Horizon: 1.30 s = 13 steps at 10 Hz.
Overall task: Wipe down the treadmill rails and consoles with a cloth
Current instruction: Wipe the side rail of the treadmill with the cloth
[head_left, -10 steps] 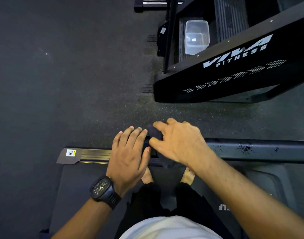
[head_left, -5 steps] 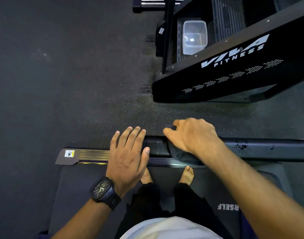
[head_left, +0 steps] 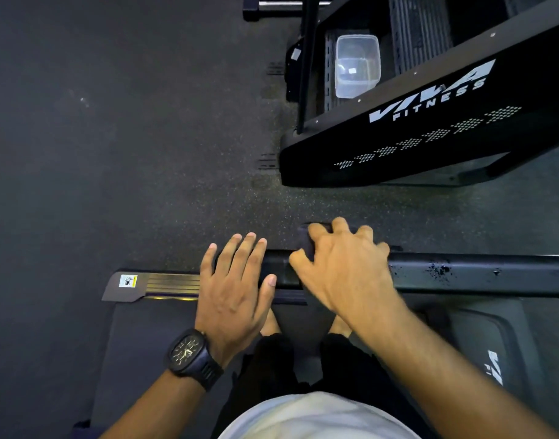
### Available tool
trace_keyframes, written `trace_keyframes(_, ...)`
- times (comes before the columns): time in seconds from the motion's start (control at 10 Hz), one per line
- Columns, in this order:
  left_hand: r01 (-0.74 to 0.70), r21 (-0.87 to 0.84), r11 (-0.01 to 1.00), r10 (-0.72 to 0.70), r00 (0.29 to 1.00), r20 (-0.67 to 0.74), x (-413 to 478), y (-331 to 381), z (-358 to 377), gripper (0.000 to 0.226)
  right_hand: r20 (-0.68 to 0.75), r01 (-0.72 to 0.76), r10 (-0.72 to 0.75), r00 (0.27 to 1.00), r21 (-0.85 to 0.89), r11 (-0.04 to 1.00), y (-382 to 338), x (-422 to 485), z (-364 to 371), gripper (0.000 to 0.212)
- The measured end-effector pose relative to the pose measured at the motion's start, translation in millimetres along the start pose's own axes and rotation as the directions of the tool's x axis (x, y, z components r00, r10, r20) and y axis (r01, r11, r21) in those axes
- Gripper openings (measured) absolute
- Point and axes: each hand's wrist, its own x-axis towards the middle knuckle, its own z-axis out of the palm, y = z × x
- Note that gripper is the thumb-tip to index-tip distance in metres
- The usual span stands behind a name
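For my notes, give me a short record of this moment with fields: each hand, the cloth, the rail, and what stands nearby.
left hand: flat on the rail, fingers straight
right hand: fingers curled over the dark cloth
cloth place: on the rail, under the right hand
rail surface: dark spots to the right of the right hand
left wrist: black watch
nearby: clear plastic container on the neighbouring machine

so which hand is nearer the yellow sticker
Left. The left hand rests flat on the rail, right of the sticker; the right hand grips the cloth further right along the rail.
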Motion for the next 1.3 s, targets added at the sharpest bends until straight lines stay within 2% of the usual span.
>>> trace_keyframes(0.1,-0.009,-0.001,1.0,0.009,1.0,0.009,0,-1,0,0.054,-0.014,0.167,-0.167,0.986,0.014,0.986,-11,-2,-2,0.054)
trace_keyframes(0.2,-0.004,0.002,1.0,0.004,1.0,0.013,0,-1,0,0.054,0.186,0.116,-0.138,0.973,0.123,0.986,-4,33,-14,0.052)
trace_keyframes(0.3,-0.006,0.006,1.0,0.006,1.0,0.014,0,1,0,0.054,0.218,-0.041,0.022,0.976,0.082,0.996,12,33,-15,0.059)
trace_keyframes(0.4,-0.007,0.03,1.0,0.007,1.0,0.007,0,2,-1,0.054,-0.035,-0.022,0.021,0.999,-0.021,1.0,7,-10,-1,0.057)
trace_keyframes(0.5,-0.044,0.064,0.997,0.042,0.999,0.032,1,3,-1,0.055,-0.071,0.133,-0.132,0.989,0.003,0.991,-3,-13,5,0.056)
trace_keyframes(0.6,-0.071,0.083,0.994,0.066,0.996,0.06,4,8,-1,0.057,0.084,0.079,-0.09,0.992,0.12,0.99,4,21,-6,0.052)
trace_keyframes(0.7,-0.064,0.085,0.994,0.058,0.996,0.075,4,12,-1,0.057,0.16,-0.075,0.061,0.985,0.083,0.994,22,23,-10,0.057)
trace_keyframes(0.8,-0.054,0.089,0.995,0.047,0.996,0.078,6,13,-2,0.057,-0.033,-0.03,0.03,0.999,-0.004,1.0,19,-9,-3,0.055)
trace_keyframes(0.9,-0.059,0.097,0.994,0.052,0.996,0.079,6,14,-1,0.057,-0.027,0.159,-0.158,0.987,0.01,0.987,7,-11,3,0.059)
trace_keyframes(1.0,-0.05,0.089,0.995,0.044,0.996,0.075,6,14,-1,0.056,0.098,0.143,-0.152,0.983,0.094,0.985,12,20,-8,0.057)
trace_keyframes(1.1,-0.043,0.081,0.996,0.036,0.996,0.079,5,15,-2,0.056,0.252,-0.054,0.03,0.967,0.091,0.994,31,33,-15,0.062)
trace_keyframes(1.2,-0.032,0.082,0.996,0.025,0.996,0.084,6,18,-2,0.056,-0.017,-0.029,0.028,0.999,-0.005,1.0,29,0,-5,0.057)
trace_keyframes(1.3,-0.03,0.086,0.996,0.022,0.996,0.086,6,19,-1,0.056,-0.055,0.148,-0.147,0.988,0.011,0.989,14,-13,2,0.058)
